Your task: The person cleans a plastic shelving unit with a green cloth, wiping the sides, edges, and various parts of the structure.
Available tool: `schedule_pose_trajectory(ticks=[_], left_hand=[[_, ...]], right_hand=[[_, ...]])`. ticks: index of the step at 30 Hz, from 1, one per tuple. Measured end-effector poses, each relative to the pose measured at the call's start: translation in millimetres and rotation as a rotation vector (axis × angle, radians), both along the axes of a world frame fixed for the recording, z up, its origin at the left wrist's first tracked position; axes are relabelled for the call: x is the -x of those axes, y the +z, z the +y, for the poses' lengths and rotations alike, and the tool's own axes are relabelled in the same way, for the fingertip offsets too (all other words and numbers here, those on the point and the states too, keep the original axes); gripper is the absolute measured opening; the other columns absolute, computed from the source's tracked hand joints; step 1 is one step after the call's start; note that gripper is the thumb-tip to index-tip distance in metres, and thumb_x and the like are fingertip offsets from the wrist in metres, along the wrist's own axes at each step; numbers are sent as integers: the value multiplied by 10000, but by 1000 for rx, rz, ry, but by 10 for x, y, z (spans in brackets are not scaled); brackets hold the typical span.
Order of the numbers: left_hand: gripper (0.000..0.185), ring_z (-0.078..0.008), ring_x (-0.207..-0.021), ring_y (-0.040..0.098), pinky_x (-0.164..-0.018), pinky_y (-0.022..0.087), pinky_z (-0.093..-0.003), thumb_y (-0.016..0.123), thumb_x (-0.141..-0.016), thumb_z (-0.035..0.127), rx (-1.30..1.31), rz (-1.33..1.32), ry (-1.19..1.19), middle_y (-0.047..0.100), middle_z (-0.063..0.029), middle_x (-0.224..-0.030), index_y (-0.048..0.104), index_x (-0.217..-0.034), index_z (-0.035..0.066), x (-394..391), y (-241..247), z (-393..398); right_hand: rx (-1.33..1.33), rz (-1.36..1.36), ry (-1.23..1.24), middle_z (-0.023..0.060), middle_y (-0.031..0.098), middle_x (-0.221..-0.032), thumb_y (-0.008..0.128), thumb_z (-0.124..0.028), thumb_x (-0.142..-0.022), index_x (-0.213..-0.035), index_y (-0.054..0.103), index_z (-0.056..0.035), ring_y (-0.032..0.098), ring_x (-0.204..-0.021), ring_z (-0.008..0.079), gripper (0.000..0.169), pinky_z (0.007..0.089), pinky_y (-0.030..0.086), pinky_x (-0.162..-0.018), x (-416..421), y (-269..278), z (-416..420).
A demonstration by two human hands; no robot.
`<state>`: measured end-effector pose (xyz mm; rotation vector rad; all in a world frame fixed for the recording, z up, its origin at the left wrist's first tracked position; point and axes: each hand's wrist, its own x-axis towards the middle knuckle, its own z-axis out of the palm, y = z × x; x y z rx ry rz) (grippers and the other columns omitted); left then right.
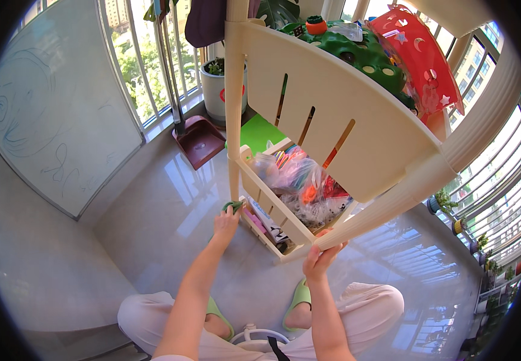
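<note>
A cream plastic shelf rack [341,113] with several tiers stands before me. My left hand [227,222] holds a green cloth [232,206] against the rack's left post, low down near the bottom tier. My right hand [321,259] grips the thick near right post [346,232], fingers wrapped around it. In the middle tier lie clear plastic bags [287,173] of colourful small items and an orange piece [309,194]. The bottom tier holds a pink item [255,221] and flat boxes. A green toy [355,49] and a red plastic piece [416,54] sit on the upper tier.
A whiteboard [62,113] with drawn lines leans at left. A maroon dustpan [199,140] and a white plant pot [215,92] stand behind the rack. Small potted plants [443,201] line the railing at right. A white stool base [256,336] is between my green slippers [300,300].
</note>
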<state>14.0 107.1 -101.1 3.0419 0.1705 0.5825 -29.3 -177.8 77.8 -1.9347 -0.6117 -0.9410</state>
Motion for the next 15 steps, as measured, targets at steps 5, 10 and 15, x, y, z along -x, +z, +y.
schedule_pose_trajectory(ticks=[5, 10, 15], left_hand=[[605, -336, -841, 657, -674, 559, -469, 665, -797, 138, 490, 138, 110, 558, -111, -1081, 538, -1376, 260, 111, 159, -264], [692, -322, -879, 655, -674, 560, -458, 688, -763, 147, 474, 209, -149, 551, -115, -1071, 499, -1413, 287, 614, 62, -976], [699, -300, -843, 649, -658, 565, -423, 698, -746, 119, 321, 124, -388, 544, -88, -1008, 520, -1395, 310, 718, -124, -944]], right_hand=[[0, -4, -18, 206, 486, -1084, 489, -286, -930, -1168, 413, 21, 390, -1050, 335, 395, 482, 351, -925, -1, 56, 46], [-22, 6, -3, 204, 481, -1081, 478, -286, -938, -1183, 403, 18, 392, -1039, 327, 397, 483, 349, -925, -1, 52, 20], [85, 7, -21, 202, 456, -1098, 469, -274, -948, -1206, 381, 6, 398, -1031, 314, 391, 473, 358, -913, -3, 81, 1]])
